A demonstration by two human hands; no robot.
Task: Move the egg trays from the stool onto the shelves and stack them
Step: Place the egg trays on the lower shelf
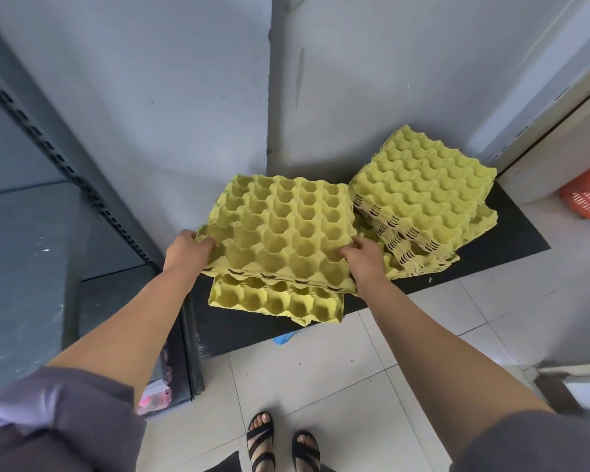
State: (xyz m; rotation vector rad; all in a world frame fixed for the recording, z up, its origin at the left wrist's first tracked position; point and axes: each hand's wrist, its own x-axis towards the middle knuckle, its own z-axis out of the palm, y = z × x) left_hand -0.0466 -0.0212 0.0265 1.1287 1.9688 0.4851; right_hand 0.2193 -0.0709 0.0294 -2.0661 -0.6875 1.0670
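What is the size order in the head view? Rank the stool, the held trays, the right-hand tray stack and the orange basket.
1. stool, largest.
2. held trays and right-hand tray stack: alike; the held ones are nearer, so unranked.
3. orange basket, smallest, though cut off by the frame edge.

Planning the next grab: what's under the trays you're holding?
More yellow trays lie under the held trays, on the black stool. Only their front edge shows; how many there are is covered.
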